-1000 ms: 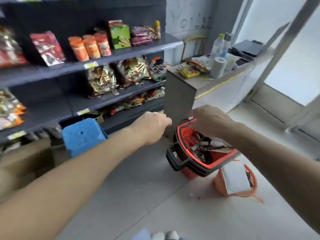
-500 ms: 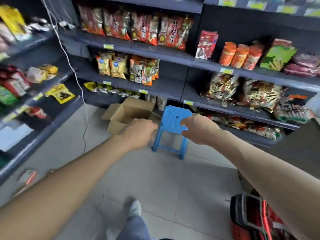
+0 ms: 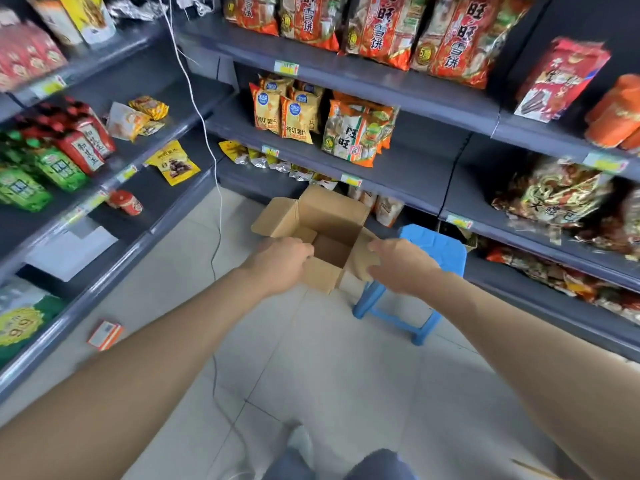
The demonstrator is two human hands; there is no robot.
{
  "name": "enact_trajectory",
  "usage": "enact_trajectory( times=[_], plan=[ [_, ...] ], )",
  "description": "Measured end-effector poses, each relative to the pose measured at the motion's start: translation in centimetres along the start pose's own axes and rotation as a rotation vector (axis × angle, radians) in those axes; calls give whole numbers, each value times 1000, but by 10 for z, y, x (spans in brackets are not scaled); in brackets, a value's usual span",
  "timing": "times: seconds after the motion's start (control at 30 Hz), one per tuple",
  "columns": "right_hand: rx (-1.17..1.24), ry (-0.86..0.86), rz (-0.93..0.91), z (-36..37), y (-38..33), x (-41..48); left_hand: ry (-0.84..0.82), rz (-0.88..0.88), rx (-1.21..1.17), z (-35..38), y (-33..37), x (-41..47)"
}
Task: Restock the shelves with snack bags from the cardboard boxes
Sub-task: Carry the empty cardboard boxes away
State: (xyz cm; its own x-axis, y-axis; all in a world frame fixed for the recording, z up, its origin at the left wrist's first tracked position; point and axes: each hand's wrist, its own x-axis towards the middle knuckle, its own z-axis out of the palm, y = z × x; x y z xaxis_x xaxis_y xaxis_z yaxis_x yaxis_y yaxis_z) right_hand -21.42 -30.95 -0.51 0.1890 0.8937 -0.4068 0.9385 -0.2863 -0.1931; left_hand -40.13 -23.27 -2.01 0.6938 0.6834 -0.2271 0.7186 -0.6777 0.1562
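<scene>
An open cardboard box (image 3: pixel 329 216) stands on the floor by the bottom shelf, flaps up, and the part of its inside that I see is bare. My left hand (image 3: pixel 280 263) is loosely curled and overlaps the box's near left rim. My right hand (image 3: pixel 398 266), fingers slightly apart, overlaps the right flap. Neither hand shows anything in it, and I cannot tell whether they touch the cardboard. Snack bags fill the dark shelves (image 3: pixel 398 168): yellow chip bags (image 3: pixel 294 116), an orange-green bag (image 3: pixel 356 133) and red rice-cracker bags (image 3: pixel 381 26).
A blue plastic stool (image 3: pixel 429 258) stands right of the box. A white cable (image 3: pixel 214 209) hangs down and runs across the tiled floor. A small orange-white carton (image 3: pixel 104 334) lies by the left shelf unit (image 3: pixel 114 258). My foot (image 3: pixel 301 441) is at the bottom.
The view swung from the red basket by the counter to the shelf corner. The box and stool came closer, and my hands now overlap the box.
</scene>
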Motion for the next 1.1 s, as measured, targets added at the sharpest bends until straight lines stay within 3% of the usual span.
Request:
enact_trajectory(
  times=[0.43, 0.77, 1.1],
  plan=[
    [18, -138, 62, 7, 49, 244, -65, -182, -190, 47, -51, 206],
    [105, -300, 209, 120, 92, 430, -167, -374, -343, 166, -140, 351],
    [160, -409, 387, 300, 139, 550, -337, -314, -165, 369, -191, 449]
  ],
)
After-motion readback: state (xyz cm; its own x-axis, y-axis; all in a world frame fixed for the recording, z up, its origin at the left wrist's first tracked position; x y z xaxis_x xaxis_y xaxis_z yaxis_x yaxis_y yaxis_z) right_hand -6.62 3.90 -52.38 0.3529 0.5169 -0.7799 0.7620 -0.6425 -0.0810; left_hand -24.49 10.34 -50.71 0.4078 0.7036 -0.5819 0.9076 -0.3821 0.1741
